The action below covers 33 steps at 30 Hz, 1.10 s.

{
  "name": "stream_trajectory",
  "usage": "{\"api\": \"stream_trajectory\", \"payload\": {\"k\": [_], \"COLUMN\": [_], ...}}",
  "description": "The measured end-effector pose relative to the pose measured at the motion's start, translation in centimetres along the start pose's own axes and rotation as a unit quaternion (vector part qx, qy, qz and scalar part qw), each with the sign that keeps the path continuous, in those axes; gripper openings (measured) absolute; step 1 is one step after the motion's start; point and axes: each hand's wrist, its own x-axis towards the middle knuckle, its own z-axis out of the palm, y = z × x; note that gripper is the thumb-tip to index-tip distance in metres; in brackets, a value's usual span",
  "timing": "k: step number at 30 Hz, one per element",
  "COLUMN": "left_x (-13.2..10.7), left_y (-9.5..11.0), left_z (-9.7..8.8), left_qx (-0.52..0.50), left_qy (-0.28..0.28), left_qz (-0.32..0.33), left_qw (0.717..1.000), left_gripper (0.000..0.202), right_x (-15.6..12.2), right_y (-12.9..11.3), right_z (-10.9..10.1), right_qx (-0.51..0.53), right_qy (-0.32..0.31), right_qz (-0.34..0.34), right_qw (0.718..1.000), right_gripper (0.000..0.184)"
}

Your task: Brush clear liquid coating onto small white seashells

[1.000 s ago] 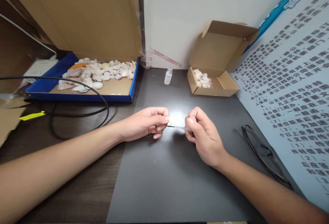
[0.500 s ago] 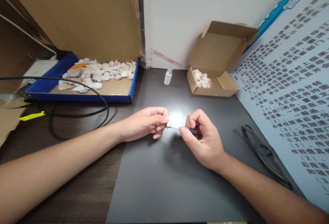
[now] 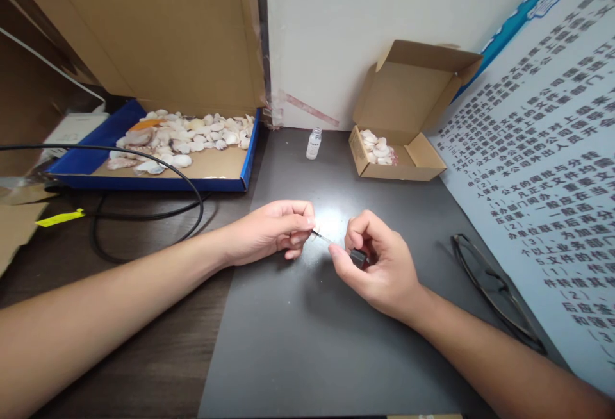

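Observation:
In the middle of the head view, my left hand (image 3: pixel 278 230) pinches a small pale shell (image 3: pixel 316 229), mostly hidden behind the fingertips. My right hand (image 3: pixel 379 259) is closed around the black cap of a brush applicator (image 3: pixel 357 257). From that cap a thin clear stem with a dark brush tip (image 3: pixel 315 233) reaches left to the shell; whether the tip touches it I cannot tell. Beyond the hands stands a small clear bottle (image 3: pixel 314 145) with a white label and no cap on it.
A blue-edged box (image 3: pixel 206 184) at the left holds many shells. A small cardboard box (image 3: pixel 408 172) with a raised lid holds several more. Eyeglasses (image 3: pixel 494 291) lie at the right beside a printed board (image 3: pixel 542 182). A black cable (image 3: pixel 195 191) loops at the left.
My right hand has shifted slightly down and left and turned, so the black cap shows more and the brush stem slants more steeply. My left hand stays in place.

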Motion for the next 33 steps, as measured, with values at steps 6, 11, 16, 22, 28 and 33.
{"api": "stream_trajectory", "payload": {"k": [6,11,16,22,28,33], "left_x": [0.04,0.08,0.0,0.07,0.06,-0.01], "left_y": [-0.05,-0.05,-0.11,-0.13,-0.13,-0.13], "left_z": [0.06,0.04,-0.05,-0.04,0.0,-0.02], "left_qx": [-0.007,-0.007,-0.004,0.002,-0.004,-0.003], "left_qy": [-0.001,-0.003,-0.004,0.001,-0.003,-0.002], "left_qz": [0.007,0.008,0.009,0.005,0.008,0.012], "left_qw": [1.0,1.0,1.0,1.0,1.0,1.0], "left_gripper": [0.028,0.028,0.028,0.027,0.028,0.027], "right_x": [0.02,-0.28,-0.39,-0.2,-0.34,-0.33], "right_y": [-0.08,0.23,0.56,0.34,0.22,0.36], "right_z": [-0.07,0.02,0.16,0.12,0.01,0.13], "right_qx": [-0.008,0.024,0.029,0.007,0.01,0.024], "right_qy": [-0.01,0.029,0.026,0.014,0.02,0.023], "right_qz": [-0.013,-0.044,-0.049,-0.056,-0.051,-0.06], "right_qw": [1.0,0.998,0.998,0.998,0.998,0.998], "right_gripper": [0.034,0.034,0.035,0.035,0.035,0.034]}}
